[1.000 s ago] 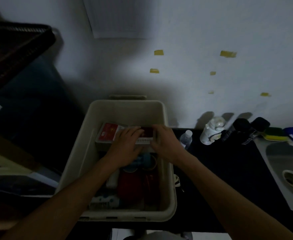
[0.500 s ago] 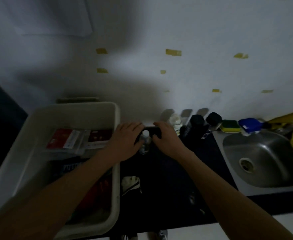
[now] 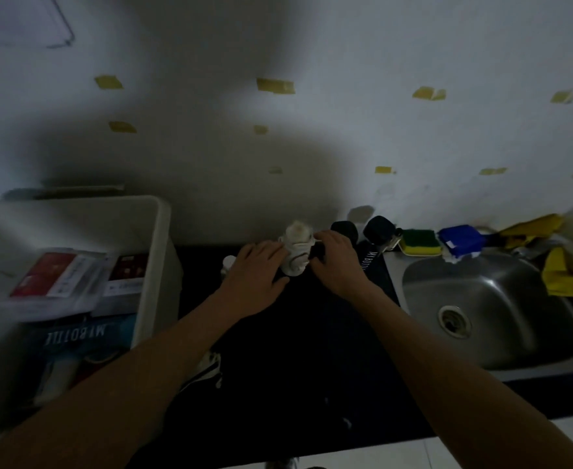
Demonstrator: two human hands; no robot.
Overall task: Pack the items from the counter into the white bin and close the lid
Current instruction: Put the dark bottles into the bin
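The white bin (image 3: 161,231) stands at the left of the black counter (image 3: 312,350). It holds red-and-white boxes (image 3: 58,275) and a blue "MY BOTTLE" box (image 3: 75,336). A white figurine (image 3: 296,252) stands upright at the back of the counter. My left hand (image 3: 254,275) touches its left side with nearly straight fingers. My right hand (image 3: 337,262) curls round its right side. A small clear bottle (image 3: 227,264) peeks out left of my left hand. Two black bottles (image 3: 379,228) stand just behind my right hand.
A steel sink (image 3: 481,309) lies to the right, with a yellow-green sponge (image 3: 418,242), a blue item (image 3: 461,240) and yellow gloves (image 3: 566,275) along its rim. A white-and-black item (image 3: 207,367) lies near the counter's front, beside the bin. The wall is close behind.
Both hands left the bin, moved right past the small clear bottle and now flank the white figurine. The view has swung right toward the sink.
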